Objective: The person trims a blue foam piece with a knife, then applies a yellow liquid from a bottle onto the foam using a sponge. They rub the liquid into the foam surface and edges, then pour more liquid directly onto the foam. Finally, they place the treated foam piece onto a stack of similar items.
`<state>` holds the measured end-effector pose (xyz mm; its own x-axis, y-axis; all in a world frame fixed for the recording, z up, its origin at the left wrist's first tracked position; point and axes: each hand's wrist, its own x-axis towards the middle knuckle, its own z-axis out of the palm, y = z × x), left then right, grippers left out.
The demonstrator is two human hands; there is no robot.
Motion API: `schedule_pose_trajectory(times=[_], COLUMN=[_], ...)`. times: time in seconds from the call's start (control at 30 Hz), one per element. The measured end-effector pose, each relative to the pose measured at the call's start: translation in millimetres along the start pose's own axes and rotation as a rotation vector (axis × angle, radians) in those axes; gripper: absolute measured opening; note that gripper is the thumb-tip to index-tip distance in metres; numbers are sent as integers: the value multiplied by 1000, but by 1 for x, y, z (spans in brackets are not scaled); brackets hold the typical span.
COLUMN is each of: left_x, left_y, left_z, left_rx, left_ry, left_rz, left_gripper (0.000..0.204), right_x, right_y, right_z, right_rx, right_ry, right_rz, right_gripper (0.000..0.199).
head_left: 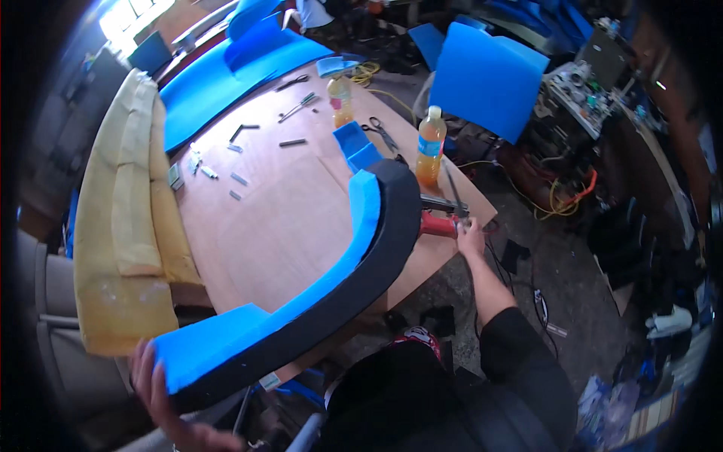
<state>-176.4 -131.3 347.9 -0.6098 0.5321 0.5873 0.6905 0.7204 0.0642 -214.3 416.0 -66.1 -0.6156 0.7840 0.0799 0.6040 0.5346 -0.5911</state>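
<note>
A long curved piece, like a padded armrest, with bright blue foam (301, 282) on top and a black side (331, 316), slants across the front of the table. My left hand (160, 395) grips its near left end, fingers over the blue edge. At the table's right edge my right hand (471, 238) is closed at the end of a red-handled tool (437, 224) with a dark metal body, close to the far curved end. A thin dark bar rises beside those fingers; what it belongs to is unclear.
Two bottles of orange liquid, one nearer (430, 147) and one farther (340, 102), stand beyond the curved piece. Scissors (382, 132), blue foam offcuts (354, 147) and several small metal strips lie on the table (256, 203). Yellow foam (124, 301) lines the left; cords (557, 200) trail over the floor.
</note>
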Motion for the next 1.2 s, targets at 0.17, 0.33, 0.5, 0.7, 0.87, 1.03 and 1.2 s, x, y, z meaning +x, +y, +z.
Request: schedule_pose_trajectory(times=[0.17, 0.33, 0.5, 0.7, 0.87, 1.03, 1.2], left_x=[27, -2, 17, 54, 83, 82, 60], left_y=[40, 23, 39, 49, 39, 32, 48], left_z=[16, 4, 27, 51, 93, 103, 91], left_rx=[238, 316, 195, 63, 76, 39, -25], left_ry=[-489, -314, -329, -341, -202, -37, 181], left_rz=[-475, -156, -155, -342, -508, -777, -916], left_gripper=[79, 49, 63, 53, 48, 43, 40], right_x=[28, 144, 221, 307, 393, 353, 299], right_y=[47, 34, 22, -52, -142, -171, -163], right_z=[-20, 27, 81, 48, 184, 142, 131], right_rx=[-61, 44, -336, -140, -117, 136, 803], right_ry=[-41, 118, -273, -301, -510, -608, -401], right_rz=[-169, -17, -55, -177, -48, -295, -602], right_gripper=[35, 35, 43, 67, 123, 82, 73])
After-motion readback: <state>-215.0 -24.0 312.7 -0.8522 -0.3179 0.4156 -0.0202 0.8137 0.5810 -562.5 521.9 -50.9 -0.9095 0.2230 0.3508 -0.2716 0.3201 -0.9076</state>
